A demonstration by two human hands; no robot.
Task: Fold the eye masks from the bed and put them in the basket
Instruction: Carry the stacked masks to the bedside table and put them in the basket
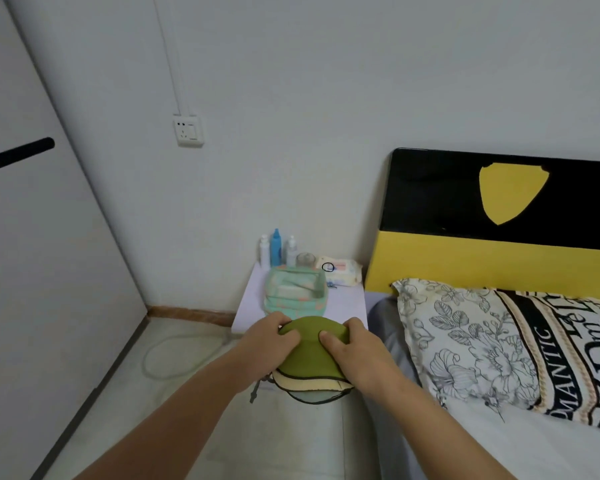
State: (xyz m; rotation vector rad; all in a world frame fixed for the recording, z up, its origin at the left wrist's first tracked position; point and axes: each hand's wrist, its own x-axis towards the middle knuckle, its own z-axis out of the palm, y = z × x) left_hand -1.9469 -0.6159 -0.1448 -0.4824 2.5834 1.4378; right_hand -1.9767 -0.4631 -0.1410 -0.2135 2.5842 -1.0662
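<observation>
Both my hands hold a stack of folded eye masks in the air just in front of the nightstand. The top green eye mask [307,351] covers a cream one [309,384] and a pale green one [314,396] with dark trim. My left hand [269,341] grips the stack's left side and my right hand [352,351] grips its right side, thumbs on top. A dark strap dangles below the left hand. The green patterned fabric basket [297,303] stands on the nightstand right behind the masks and holds folded cloth.
The white nightstand [347,303] also carries several bottles [276,249], a jar and a wipes pack [342,271] behind the basket. The bed with a floral pillow [465,341] and a black-and-yellow headboard [482,258] is on the right. A wardrobe door stands on the left.
</observation>
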